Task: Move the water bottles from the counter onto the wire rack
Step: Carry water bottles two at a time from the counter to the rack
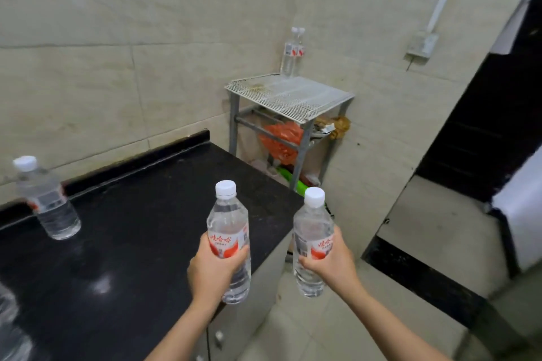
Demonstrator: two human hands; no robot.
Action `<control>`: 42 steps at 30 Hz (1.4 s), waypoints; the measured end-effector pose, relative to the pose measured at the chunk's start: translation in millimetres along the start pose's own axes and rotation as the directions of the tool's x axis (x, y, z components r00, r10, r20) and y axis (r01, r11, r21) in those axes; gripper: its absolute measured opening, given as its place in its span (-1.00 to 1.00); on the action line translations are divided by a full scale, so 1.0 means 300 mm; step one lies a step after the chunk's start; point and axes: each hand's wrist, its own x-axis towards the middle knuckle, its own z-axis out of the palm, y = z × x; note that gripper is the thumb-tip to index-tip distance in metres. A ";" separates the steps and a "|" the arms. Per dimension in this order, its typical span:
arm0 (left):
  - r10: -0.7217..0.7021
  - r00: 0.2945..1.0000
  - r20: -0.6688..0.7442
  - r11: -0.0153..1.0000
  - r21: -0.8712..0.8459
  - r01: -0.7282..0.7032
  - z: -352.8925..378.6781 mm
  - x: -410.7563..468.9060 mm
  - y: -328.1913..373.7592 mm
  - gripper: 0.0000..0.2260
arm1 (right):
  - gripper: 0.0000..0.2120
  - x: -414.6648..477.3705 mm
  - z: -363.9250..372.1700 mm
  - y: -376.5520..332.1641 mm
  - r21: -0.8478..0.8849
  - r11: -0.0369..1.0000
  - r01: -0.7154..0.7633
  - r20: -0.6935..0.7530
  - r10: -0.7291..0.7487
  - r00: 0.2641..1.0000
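My left hand [212, 271] grips a clear water bottle [227, 223] with a white cap and red label, upright above the black counter's right end. My right hand [331, 264] grips a second such bottle [311, 227], upright past the counter's edge, over the floor. Another bottle [47, 199] stands on the black counter [132, 228] at the far left. In the corner ahead stands the white wire rack [290, 95]; two bottles [291, 51] stand close together at its back edge by the wall. Both hands are well short of the rack.
Under the rack's top are an orange plastic bag [281, 139], a brown object [340, 124] and a green item [296, 183]. A blurred clear object [11, 328] shows at the lower left edge. Tiled walls close the corner. A dark doorway [484, 126] lies to the right.
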 end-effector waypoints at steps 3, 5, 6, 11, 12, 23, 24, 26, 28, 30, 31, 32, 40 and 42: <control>-0.021 0.998 0.060 0.999 0.029 0.020 0.104 0.056 0.020 -0.61 | -0.36 0.072 -0.053 0.041 0.019 0.999 -0.048 -0.034 0.049 0.998; -0.008 0.993 0.118 0.997 0.072 0.000 0.182 0.092 0.044 -0.64 | -0.36 0.134 -0.104 0.067 0.034 0.998 -0.056 -0.064 0.058 0.996; 0.007 0.989 0.145 0.995 0.098 -0.021 0.222 0.111 0.060 -0.64 | -0.36 0.168 -0.135 0.076 0.045 0.998 -0.053 -0.083 0.057 0.995; 0.098 0.980 0.172 0.985 0.120 -0.120 0.448 0.221 0.196 -0.58 | -0.35 0.382 -0.317 0.117 0.192 0.981 0.039 -0.137 -0.013 0.991; 0.119 0.980 0.162 0.983 0.116 -0.139 0.495 0.246 0.227 -0.57 | -0.34 0.431 -0.352 0.131 0.201 0.978 0.063 -0.143 -0.034 0.989; 0.234 0.972 0.026 0.969 -0.090 -0.231 0.917 0.427 0.506 -0.50 | -0.33 0.920 -0.692 0.254 0.177 0.958 0.225 -0.112 -0.208 0.972; 0.237 0.971 0.038 0.966 -0.115 -0.231 0.943 0.441 0.519 -0.48 | -0.36 0.956 -0.708 0.262 0.171 0.956 0.237 -0.107 -0.221 0.969; 0.246 0.966 0.079 0.961 -0.148 -0.233 0.995 0.474 0.540 -0.42 | -0.37 1.021 -0.729 0.276 0.154 0.956 0.250 -0.116 -0.233 0.966; 0.251 0.963 0.095 0.956 -0.184 -0.230 1.050 0.513 0.565 -0.38 | -0.32 1.087 -0.741 0.283 0.135 0.954 0.268 -0.136 -0.250 0.959; 0.272 0.959 0.084 0.943 -0.221 -0.248 1.101 0.559 0.596 -0.38 | -0.27 1.160 -0.750 0.277 0.128 0.945 0.300 -0.156 -0.280 0.947; 0.287 0.955 0.079 0.936 -0.236 -0.262 1.123 0.585 0.613 -0.37 | -0.27 1.197 -0.754 0.270 0.135 0.937 0.322 -0.169 -0.299 0.939; 0.304 0.950 0.074 0.926 -0.255 -0.277 1.143 0.613 0.630 -0.36 | -0.28 1.232 -0.758 0.259 0.144 0.928 0.343 -0.183 -0.316 0.931; 0.430 0.903 -0.009 0.806 -0.446 -0.389 1.271 0.946 0.846 -0.38 | -0.43 1.535 -0.829 0.104 0.039 0.887 0.461 -0.246 -0.438 0.865; 0.443 0.895 -0.048 0.777 -0.478 -0.410 1.289 1.035 0.899 -0.47 | -0.42 1.615 -0.864 0.068 -0.068 0.875 0.480 -0.233 -0.482 0.845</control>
